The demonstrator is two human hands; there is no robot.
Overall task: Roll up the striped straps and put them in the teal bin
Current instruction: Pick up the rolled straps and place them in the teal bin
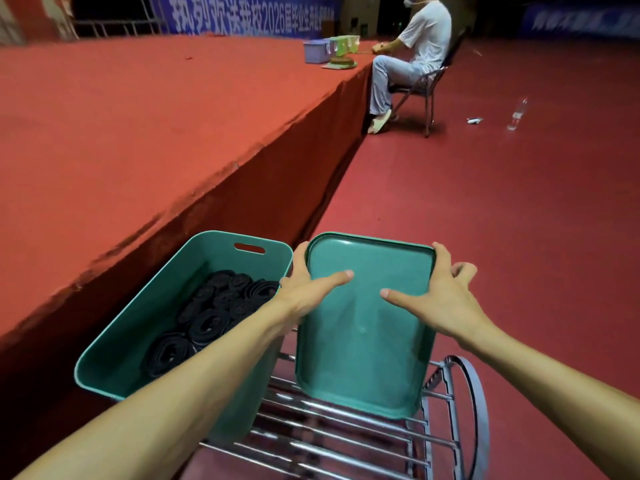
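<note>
Teal plastic fills the lower middle of the head view. The teal bin (145, 317) is seen at 7 o'clock, tilted, with its near rim cut across by the left forearm and its far wall pierced by a handle slot. Dark rolled straps (207, 320) are packed on its floor; no stripes can be made out on them. Just beside the bin's right rim, at 6 o'clock, a teal lid (363, 351) is held up with its hollow side facing the camera. The left hand (308, 292) is clamped on the lid's upper left corner and the right hand (440, 299) on its upper right edge, each thumb laid flat on the inner face.

Both bin and lid are set over a metal bar rack (329, 434) at 5 o'clock. A red-draped stage (138, 133) runs from 9 to 12 o'clock, its edge passing close behind the bin. Open red floor (485, 237) is spread from 1 to 4 o'clock. At 1 o'clock, well apart, a seated person (422, 39) and a clear bottle (516, 114) are seen.
</note>
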